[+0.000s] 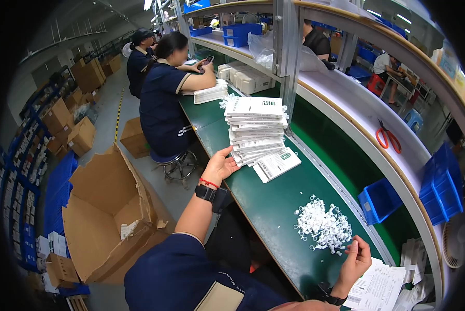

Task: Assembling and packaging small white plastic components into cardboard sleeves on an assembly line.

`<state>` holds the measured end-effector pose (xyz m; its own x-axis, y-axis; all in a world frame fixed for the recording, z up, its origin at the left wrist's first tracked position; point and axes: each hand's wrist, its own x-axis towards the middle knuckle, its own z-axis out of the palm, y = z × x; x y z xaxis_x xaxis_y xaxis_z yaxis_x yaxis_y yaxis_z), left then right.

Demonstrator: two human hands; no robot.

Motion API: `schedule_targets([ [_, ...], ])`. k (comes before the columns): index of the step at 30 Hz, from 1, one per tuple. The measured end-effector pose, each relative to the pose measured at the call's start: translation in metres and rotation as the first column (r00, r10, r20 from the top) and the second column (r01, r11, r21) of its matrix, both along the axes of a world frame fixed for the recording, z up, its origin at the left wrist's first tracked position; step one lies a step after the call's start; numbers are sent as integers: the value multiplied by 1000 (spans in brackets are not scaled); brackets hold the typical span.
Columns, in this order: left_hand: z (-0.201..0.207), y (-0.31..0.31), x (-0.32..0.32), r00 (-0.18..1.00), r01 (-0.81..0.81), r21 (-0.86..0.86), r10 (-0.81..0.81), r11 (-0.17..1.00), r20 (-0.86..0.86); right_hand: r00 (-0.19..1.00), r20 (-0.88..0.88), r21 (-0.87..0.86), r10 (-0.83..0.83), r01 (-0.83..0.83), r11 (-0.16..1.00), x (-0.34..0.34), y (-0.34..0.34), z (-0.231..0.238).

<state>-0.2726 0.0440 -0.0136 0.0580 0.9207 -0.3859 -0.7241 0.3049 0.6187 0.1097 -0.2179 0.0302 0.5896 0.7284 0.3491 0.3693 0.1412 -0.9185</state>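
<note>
My left hand (pixel 223 166) rests against the near left edge of a stack of flat white boxes (pixel 254 127), thumb and fingers apart and not gripped round any box. The stack is uneven, and a white box (pixel 276 165) lies flat at its foot, sticking out to the right. A loose pile of small white plastic clips with ring ends (pixel 323 224) lies on the green tabletop (pixel 258 207). Beside that pile's near right edge is my right hand (pixel 355 262), fingers curled in toward the thumb. Whatever it may hold is hidden or too small to make out.
An open cardboard carton (pixel 108 207) stands at my left. White printed sheets or flat packs (pixel 380 285) lie by my right wrist. Blue bins (pixel 380 201) and red-handled scissors (pixel 388 139) are along the right side. A co-worker (pixel 165 103) sits farther along the bench.
</note>
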Motion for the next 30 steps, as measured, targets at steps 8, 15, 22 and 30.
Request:
schedule_targets([
  [8,17,5,23,982,125,33,-129,992,141,999,-14,17,-37,37,999,0,-4,3],
  [15,9,19,29,969,155,82,-167,985,180,999,1,42,-32,32,999,5,-5,-1],
  [22,-3,34,39,958,152,151,-183,977,220,1000,3,36,-29,29,999,4,-5,1],
  [30,-2,32,40,955,69,165,-113,984,275,999,6,-23,-54,55,998,18,-2,-10],
])
